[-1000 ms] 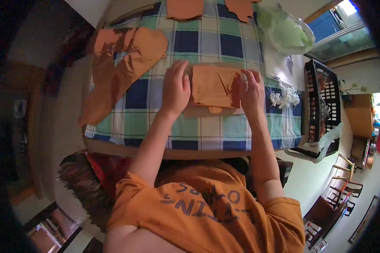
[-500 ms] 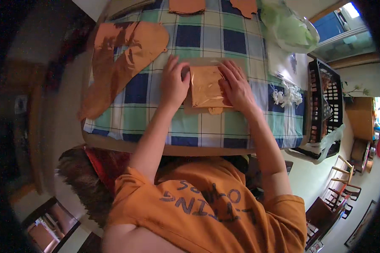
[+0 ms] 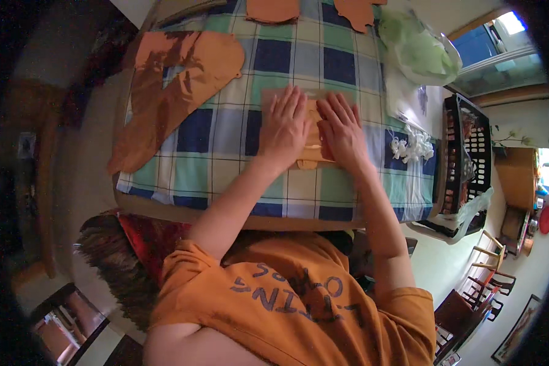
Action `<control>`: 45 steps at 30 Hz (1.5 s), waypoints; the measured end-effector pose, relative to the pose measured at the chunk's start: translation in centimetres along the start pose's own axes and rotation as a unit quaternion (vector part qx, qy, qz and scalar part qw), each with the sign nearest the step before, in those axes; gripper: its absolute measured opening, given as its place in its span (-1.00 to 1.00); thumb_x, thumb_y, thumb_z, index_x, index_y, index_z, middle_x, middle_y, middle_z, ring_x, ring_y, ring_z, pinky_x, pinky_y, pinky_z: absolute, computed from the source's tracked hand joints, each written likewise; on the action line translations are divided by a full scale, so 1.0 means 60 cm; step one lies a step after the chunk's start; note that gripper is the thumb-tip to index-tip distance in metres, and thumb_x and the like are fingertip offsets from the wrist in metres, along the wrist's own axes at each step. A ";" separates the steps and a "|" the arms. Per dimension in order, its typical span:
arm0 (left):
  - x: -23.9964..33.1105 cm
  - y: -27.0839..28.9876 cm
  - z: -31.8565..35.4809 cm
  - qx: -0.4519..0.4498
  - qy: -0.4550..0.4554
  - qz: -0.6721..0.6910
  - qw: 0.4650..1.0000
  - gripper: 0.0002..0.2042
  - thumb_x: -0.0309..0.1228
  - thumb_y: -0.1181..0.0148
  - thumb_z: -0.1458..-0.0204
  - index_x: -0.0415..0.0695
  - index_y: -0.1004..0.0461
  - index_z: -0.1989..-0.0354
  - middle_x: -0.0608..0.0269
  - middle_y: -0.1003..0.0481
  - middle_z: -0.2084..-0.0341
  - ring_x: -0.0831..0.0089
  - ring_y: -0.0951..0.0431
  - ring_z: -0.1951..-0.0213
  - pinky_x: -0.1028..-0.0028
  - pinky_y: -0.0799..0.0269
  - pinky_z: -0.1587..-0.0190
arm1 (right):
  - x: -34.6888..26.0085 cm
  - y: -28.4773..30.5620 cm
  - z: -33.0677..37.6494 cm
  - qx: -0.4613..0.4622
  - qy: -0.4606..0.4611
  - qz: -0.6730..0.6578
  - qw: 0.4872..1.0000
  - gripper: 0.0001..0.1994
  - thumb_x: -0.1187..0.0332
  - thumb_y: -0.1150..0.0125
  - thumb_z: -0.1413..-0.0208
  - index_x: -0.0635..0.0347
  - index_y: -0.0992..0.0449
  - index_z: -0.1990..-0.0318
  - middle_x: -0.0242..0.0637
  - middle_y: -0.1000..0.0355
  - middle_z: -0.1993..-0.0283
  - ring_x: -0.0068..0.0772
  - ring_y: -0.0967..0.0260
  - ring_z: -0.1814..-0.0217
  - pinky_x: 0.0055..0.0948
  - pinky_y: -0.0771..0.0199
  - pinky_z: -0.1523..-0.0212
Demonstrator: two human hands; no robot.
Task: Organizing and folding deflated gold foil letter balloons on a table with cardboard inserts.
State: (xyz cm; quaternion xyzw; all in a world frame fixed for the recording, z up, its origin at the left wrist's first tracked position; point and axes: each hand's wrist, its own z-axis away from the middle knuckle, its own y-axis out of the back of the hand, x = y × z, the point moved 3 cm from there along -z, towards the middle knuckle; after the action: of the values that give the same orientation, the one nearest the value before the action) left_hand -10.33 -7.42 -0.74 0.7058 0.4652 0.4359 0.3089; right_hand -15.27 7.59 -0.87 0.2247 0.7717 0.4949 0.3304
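A folded, shiny orange foil packet lies on the cloth in front of me, with a small rounded tab sticking out at its near edge. Under it is a thin brownish see-through sheet, mostly covered now. My left hand rests flat over the packet's left part, fingers stretched forward. On the right part lies my right hand, its fingers also extended. A darker orange patch shows beside the right palm; I cannot tell what it is. To the left spreads a larger flat orange foil piece, like a deflated foil balloon.
The table has a checked cloth. More flat orange pieces lie at its far edge. On the right are white strings, a pale green plastic bag and a black slotted crate.
My left hand has moved right from beside the packet onto it and flattened. My right hand stays on the packet's right part, with its fingers now straighter.
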 end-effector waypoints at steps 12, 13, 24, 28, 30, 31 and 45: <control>-0.005 -0.027 0.018 -0.100 0.050 -0.051 0.992 -0.34 -0.09 -0.01 -0.09 -0.18 -0.05 -0.31 0.00 0.03 -0.33 0.12 0.12 -0.38 0.02 0.25 -0.35 | -0.021 -0.011 0.022 -0.032 -0.006 0.058 0.998 -0.48 0.17 0.01 -0.18 0.02 -0.17 -0.29 -0.14 0.01 -0.40 -0.11 0.16 -0.47 0.06 0.22 -0.36; -0.005 -0.026 0.019 -0.100 0.055 -0.054 0.992 -0.33 -0.08 -0.01 -0.09 -0.17 -0.04 -0.31 0.01 0.04 -0.33 0.10 0.13 -0.38 -0.01 0.27 -0.34 | -0.022 -0.006 0.021 -0.035 -0.024 0.048 0.998 -0.48 0.17 0.01 -0.18 0.03 -0.16 -0.30 -0.13 0.02 -0.40 -0.10 0.17 -0.47 0.07 0.24 -0.36; -0.002 -0.013 0.020 -0.078 0.039 -0.047 0.995 -0.33 -0.06 0.00 -0.09 -0.13 -0.02 -0.32 -0.03 0.05 -0.33 0.05 0.13 -0.37 -0.10 0.28 -0.31 | 0.060 0.051 0.035 0.131 -0.125 -0.122 0.976 -0.71 0.46 -0.15 -0.05 0.17 -0.46 0.03 -0.10 -0.35 -0.08 -0.05 -0.26 -0.11 -0.22 -0.27 -0.11; -0.003 -0.014 0.020 -0.076 0.052 -0.037 0.995 -0.33 -0.06 0.00 -0.10 -0.10 0.00 -0.33 -0.05 0.04 -0.33 0.05 0.10 -0.37 -0.10 0.25 -0.31 | 0.064 0.052 0.030 0.015 -0.223 -0.083 0.971 -0.85 0.42 -0.16 -0.05 0.30 -0.52 0.26 -0.17 -0.48 0.22 -0.17 -0.41 0.15 -0.34 -0.39 0.10; -0.004 -0.016 0.020 -0.091 0.053 -0.043 0.994 -0.33 -0.06 0.01 -0.10 -0.09 0.01 -0.34 -0.06 0.04 -0.32 0.05 0.10 -0.36 -0.09 0.24 -0.31 | 0.059 0.040 0.028 -0.003 -0.272 -0.145 0.951 -0.84 0.40 -0.18 -0.05 0.32 -0.53 0.28 -0.18 -0.50 0.29 -0.27 -0.46 0.25 -0.40 -0.43 0.19; -0.003 -0.016 0.020 -0.091 0.055 -0.048 0.993 -0.33 -0.05 0.01 -0.10 -0.08 0.01 -0.34 -0.06 0.04 -0.32 0.04 0.10 -0.36 -0.09 0.23 -0.31 | 0.062 0.032 0.026 -0.007 -0.302 -0.206 0.931 -0.82 0.38 -0.19 -0.06 0.34 -0.53 0.28 -0.17 -0.52 0.32 -0.39 -0.46 0.31 -0.45 -0.44 0.26; 0.001 -0.015 0.023 -0.078 0.032 -0.062 0.994 -0.34 -0.01 0.00 -0.09 0.01 -0.03 -0.33 -0.08 0.02 -0.31 -0.03 0.09 -0.35 -0.11 0.23 -0.30 | 0.035 0.030 0.000 0.071 -0.105 -0.103 0.987 -0.59 0.54 -0.10 -0.05 0.19 -0.34 -0.11 -0.10 -0.29 -0.16 -0.12 -0.26 -0.19 -0.21 -0.30 -0.13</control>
State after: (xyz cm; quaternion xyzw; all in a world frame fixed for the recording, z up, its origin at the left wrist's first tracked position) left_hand -9.43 -7.07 -2.07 0.6346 0.4826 0.4735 0.3744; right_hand -16.67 9.71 0.16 0.2174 0.7849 0.3762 0.4418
